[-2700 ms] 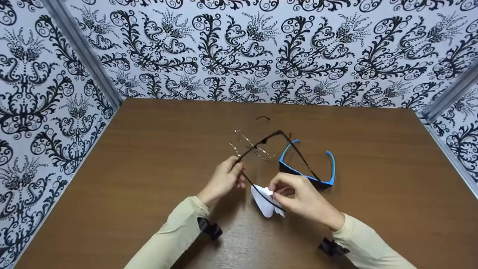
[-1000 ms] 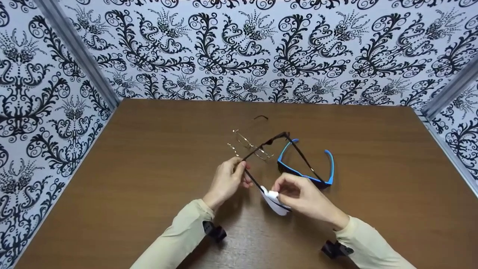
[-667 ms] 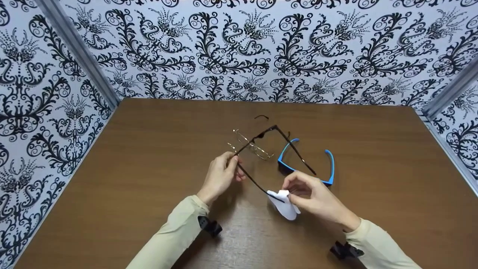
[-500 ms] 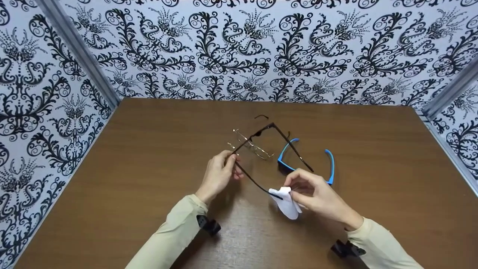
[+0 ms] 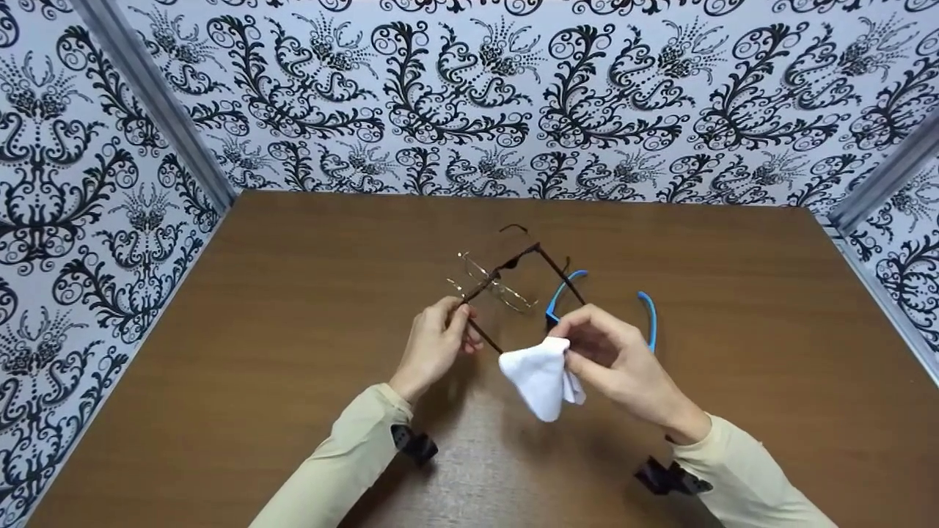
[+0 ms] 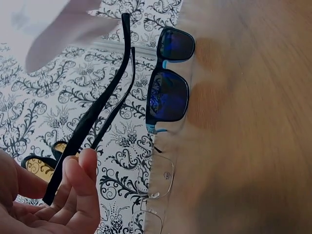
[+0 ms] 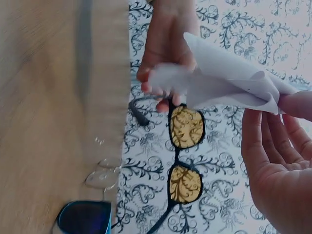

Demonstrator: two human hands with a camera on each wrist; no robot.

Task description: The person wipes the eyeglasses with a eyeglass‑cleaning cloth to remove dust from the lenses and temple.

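Observation:
My left hand [image 5: 433,345] holds black-framed glasses [image 5: 513,262] near one hinge corner, above the table. Their yellow lenses [image 7: 186,127] show in the right wrist view, and both arms are unfolded. Between the thumb and fingers of my right hand [image 5: 623,370] is a folded white cloth [image 5: 534,378], pinched at its edge. In the head view the cloth hangs in front of the end of the near temple arm, which it hides. The left wrist view shows the tip of a black temple [image 6: 126,19] close to the blurred cloth.
Blue-and-black sunglasses [image 5: 652,323] lie behind my right hand, partly hidden by it. Thin wire-framed glasses [image 6: 155,196] lie on the brown table [image 5: 330,279] beyond my left hand. Patterned walls [image 5: 469,95] enclose the back and sides.
The cloth first slid along the near temple toward its tip. Since then my right hand has lifted it up and left, off the tip. My left hand keeps its hold, shifting slightly.

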